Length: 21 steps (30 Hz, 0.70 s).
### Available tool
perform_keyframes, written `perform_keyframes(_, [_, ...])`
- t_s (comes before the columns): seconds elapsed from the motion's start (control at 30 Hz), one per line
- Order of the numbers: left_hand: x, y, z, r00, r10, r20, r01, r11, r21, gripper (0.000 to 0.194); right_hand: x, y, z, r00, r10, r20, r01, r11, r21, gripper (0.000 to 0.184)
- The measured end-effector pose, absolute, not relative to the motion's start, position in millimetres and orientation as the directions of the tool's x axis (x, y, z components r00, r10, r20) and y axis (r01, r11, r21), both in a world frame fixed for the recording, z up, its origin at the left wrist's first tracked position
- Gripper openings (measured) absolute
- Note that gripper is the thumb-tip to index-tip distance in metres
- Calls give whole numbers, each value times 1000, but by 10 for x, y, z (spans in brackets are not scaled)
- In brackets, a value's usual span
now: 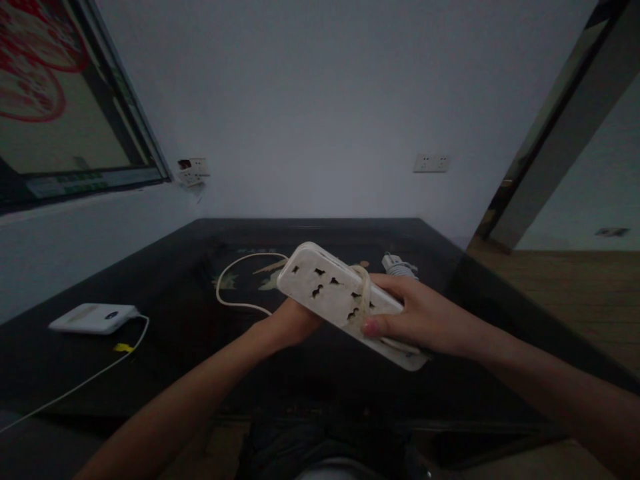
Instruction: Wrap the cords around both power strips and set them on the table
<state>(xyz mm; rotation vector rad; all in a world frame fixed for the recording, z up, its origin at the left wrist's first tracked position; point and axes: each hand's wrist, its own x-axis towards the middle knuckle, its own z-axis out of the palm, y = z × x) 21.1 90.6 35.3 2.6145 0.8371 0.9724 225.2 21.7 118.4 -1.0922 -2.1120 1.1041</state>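
A white power strip (330,293) is held tilted above the dark table, its socket face toward me. My right hand (410,310) grips its right end, with the thumb on the face over a loop of its pale cord (367,290). Behind the strip is my left hand (295,323); its fingers are hidden, so I cannot tell how they are set. The cord (218,283) also curves out to the left of the strip in a wide loop. Beyond my right hand lies a white plug (393,261) with cord coiled about it.
On the left of the black table (190,373) lies a white power bank (95,319) with a thin cable and a yellow tag (123,347). Wall sockets (431,163) and a loose socket (193,172) are on the wall behind. A window (75,133) is at the left.
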Motion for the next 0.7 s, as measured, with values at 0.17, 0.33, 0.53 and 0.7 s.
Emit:
perform_keyframes(0.17, [145,713,391,522,771,364,679,-634,371,26,2347,354,1137,-428,885,182,428,376,-822,38])
perform_keyframes(0.33, [16,499,376,453,846,280,640,-527,558,27,2546,571,1066,-252,943,218,465,315,-827,41])
perform_keyframes(0.53, [-107,394,246,354,850,390,648,-523,554,21,2814,730,1065,-99,967,236,451,255,-855,45])
perform_keyframes(0.7, [-271,424,295,140,827,544,855,-378,354,19,2960,739,1048,25,975,220,432,188,-882,51])
